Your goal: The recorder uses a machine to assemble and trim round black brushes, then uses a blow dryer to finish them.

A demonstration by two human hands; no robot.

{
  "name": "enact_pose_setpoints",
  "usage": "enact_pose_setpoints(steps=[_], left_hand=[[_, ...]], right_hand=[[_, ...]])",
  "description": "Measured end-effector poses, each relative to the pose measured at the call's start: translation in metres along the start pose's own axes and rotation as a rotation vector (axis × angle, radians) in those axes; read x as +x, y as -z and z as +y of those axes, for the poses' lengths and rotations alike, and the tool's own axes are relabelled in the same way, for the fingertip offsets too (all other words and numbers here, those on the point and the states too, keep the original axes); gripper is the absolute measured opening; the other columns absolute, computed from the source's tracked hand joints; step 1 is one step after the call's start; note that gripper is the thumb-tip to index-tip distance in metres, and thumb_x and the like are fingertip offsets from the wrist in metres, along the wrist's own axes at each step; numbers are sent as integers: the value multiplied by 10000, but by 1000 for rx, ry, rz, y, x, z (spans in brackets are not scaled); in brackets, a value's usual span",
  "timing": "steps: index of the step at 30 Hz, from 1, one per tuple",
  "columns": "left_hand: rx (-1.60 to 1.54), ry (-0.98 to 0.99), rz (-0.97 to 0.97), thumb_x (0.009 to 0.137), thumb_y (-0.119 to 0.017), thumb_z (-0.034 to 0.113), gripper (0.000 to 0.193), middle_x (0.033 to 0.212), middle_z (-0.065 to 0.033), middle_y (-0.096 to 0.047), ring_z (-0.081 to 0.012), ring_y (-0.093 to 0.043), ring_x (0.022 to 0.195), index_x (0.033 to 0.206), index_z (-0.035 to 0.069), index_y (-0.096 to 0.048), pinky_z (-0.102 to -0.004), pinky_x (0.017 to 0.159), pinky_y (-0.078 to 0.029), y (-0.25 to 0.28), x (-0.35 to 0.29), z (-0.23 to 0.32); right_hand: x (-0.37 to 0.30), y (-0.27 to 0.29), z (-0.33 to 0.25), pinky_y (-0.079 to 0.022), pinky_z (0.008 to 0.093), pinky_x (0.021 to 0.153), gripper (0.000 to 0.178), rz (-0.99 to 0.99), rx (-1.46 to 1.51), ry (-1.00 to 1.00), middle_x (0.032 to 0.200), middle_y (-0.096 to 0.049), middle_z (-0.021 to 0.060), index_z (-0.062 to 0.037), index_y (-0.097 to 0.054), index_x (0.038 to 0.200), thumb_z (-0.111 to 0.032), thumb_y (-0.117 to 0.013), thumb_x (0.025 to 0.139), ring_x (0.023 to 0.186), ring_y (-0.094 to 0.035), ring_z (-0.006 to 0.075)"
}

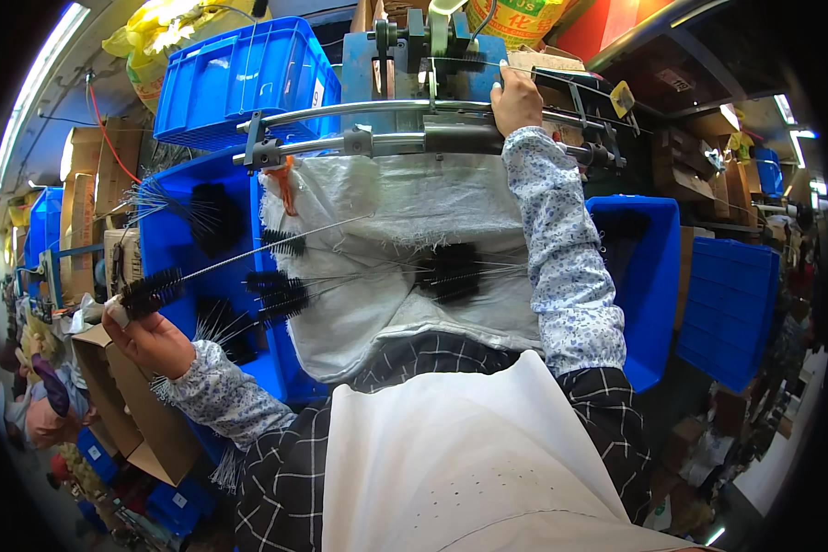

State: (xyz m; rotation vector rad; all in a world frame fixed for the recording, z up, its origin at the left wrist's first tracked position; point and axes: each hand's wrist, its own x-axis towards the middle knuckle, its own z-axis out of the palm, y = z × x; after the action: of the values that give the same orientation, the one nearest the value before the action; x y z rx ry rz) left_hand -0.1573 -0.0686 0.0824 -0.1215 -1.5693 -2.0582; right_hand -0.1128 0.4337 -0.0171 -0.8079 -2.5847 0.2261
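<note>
My left hand (152, 342), out at the left, pinches the bristled end of a black wire-stemmed brush (154, 293). Its bare twisted stem slants up to the right above a grey-white woven sheet across my lap (359, 198). My right hand (517, 99) reaches to the machine (432, 110) at the top, fingers closed at the thin wire of another black brush (466, 63); the exact grip is partly hidden. More black brushes (449, 273) lie in a bunch on the sheet, with others (281, 296) beside them at its left edge.
Below the machine run horizontal metal rods (396, 140). A blue bin (170, 244) with brushes stands at my left, another blue bin (649, 276) at my right. A blue crate (239, 87) sits at the upper left. An open cardboard box (138, 405) stands below my left hand.
</note>
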Motion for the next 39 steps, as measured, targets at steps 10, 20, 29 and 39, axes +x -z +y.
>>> enact_pose_setpoints(steps=[10,20,29,39], left_hand=[[-129,36,30,802,-498,96,230,913,-113,-541,-175,-559,819,1008,-2,-470,-251,705,-495,-19,-11,-2],[-117,31,15,801,-482,80,197,896,-84,-534,-149,-547,809,983,7,-476,-235,705,-482,-29,-15,-3],[-175,22,-22,804,-485,90,240,937,-104,-535,-171,-552,829,1029,8,-463,-247,727,-481,-27,-14,-7],[-171,15,6,799,-503,95,257,938,-104,-536,-170,-552,830,1038,12,-459,-248,723,-483,-16,-12,-7]], right_hand=[[-1,-5,-22,-409,378,741,341,5,29,-8,984,-549,88,-47,-502,1075,-116,-503,741,915,-514,232],[-5,-9,-61,-400,371,709,242,7,17,-34,950,-550,73,-51,-521,1005,-123,-457,783,894,-518,215],[-5,-5,-66,-395,374,757,387,-80,38,-71,1020,-527,88,-68,-463,1127,-132,-498,747,941,-503,226],[-5,1,-61,-393,379,760,381,-85,50,-69,1023,-530,90,-64,-473,1116,-135,-515,744,938,-504,237]])
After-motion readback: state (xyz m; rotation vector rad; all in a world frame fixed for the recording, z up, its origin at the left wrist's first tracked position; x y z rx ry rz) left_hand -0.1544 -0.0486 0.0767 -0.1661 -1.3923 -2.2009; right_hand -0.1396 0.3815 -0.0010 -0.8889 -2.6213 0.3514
